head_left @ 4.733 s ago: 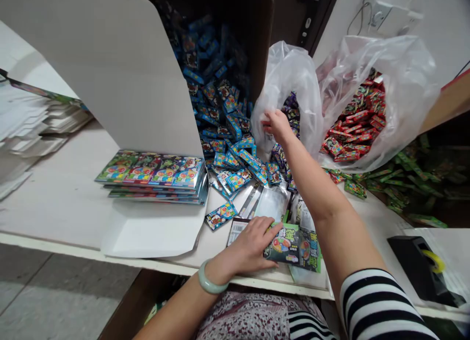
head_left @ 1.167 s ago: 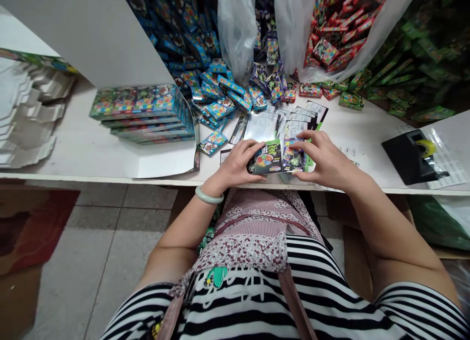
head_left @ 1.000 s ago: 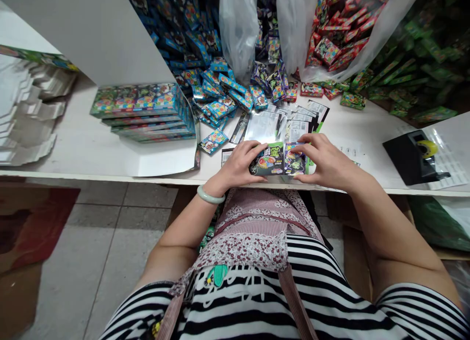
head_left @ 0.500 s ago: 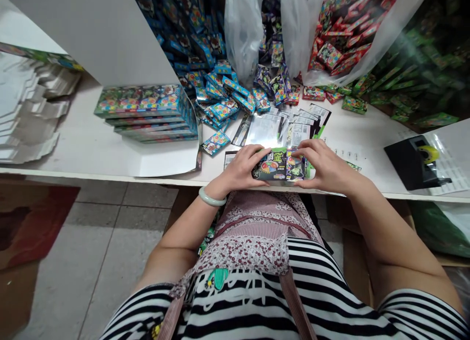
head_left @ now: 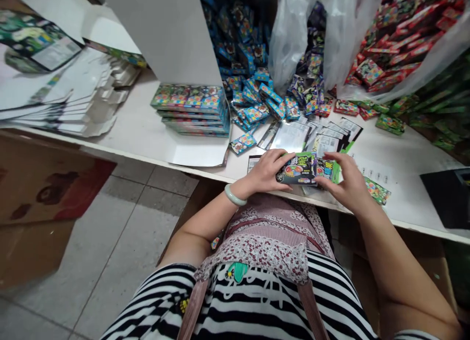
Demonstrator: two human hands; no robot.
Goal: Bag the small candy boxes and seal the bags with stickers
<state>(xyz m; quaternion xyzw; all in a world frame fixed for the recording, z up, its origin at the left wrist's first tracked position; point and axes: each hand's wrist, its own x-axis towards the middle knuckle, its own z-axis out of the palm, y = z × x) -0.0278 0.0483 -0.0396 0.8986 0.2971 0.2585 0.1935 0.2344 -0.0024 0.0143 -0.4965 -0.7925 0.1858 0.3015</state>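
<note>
My left hand, with a pale green bangle on its wrist, and my right hand grip the two ends of a dark green printed packet at the front edge of the white table. Both hands are curled round the packet. Flat silver-backed pouches lie just behind it. A small packet lies by my right wrist.
A stack of filled green packs sits on a white card sheet at left. Blue small packets spill from a box; purple ones and red ones fill clear bags. Flat card blanks lie far left. A black tape dispenser stands right.
My right hand came back from the purple bag and joined the left on the packet. The hands have drawn closer together on it, and my view has swung to the left.
</note>
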